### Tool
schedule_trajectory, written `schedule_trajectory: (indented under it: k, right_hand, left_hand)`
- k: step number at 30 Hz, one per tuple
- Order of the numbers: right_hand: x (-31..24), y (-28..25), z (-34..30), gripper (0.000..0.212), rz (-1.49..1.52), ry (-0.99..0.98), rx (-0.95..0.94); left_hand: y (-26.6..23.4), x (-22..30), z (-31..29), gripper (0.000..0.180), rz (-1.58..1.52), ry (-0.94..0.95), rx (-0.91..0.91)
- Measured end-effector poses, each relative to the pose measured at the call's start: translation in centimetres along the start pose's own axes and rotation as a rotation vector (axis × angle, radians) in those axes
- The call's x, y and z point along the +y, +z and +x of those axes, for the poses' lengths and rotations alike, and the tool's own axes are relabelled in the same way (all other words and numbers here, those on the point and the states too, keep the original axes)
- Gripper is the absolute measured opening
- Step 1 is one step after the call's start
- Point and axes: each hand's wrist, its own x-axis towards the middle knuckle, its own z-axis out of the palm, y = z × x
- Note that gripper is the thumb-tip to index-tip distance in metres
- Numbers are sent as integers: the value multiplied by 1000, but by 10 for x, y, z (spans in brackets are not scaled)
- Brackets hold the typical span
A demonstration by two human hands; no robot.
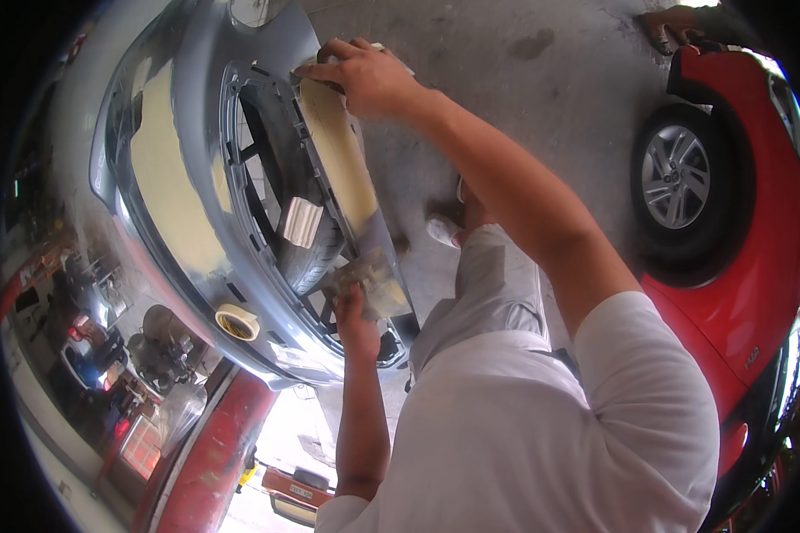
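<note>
A grey car bumper (206, 133) with patches of cream-yellow filler (171, 178) stands before me, its long opening facing up. My right hand (369, 78) is closed at the far end of its near strip, over the filler there. Pale edges of something thin show by its fingers, too hidden to name. My left hand (356, 322) grips the near end of the same strip, beside a smudged tan-grey patch (373, 277). Its fingertips are partly hidden. Inside the opening, a pale ribbed block (303, 222) rests by a black tyre (314, 259). A roll of masking tape (237, 322) sits on the bumper.
On the right stands a red car with a silver-spoked wheel (676, 178). Concrete floor (516, 89) lies between it and the bumper. Cluttered tools and a metal tank (164, 333) are at the left, near a red painted beam (213, 453). Part of another person (671, 27) shows at top right.
</note>
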Motion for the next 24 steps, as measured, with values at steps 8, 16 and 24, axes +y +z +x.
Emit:
schedule_trajectory:
  k: [8,16,24]
  right_hand:
    - [-33,6,-63,74,67,3,-67]
    - [-56,13,-121,77,136,-16,-24]
    - [-69,21,-169,74,214,-51,-18]
  left_hand:
    - [14,13,-7,39,-68,-56,-42]
    - [22,16,-16,45,-139,-37,-41]
    - [21,19,-21,47,-222,-16,-102]
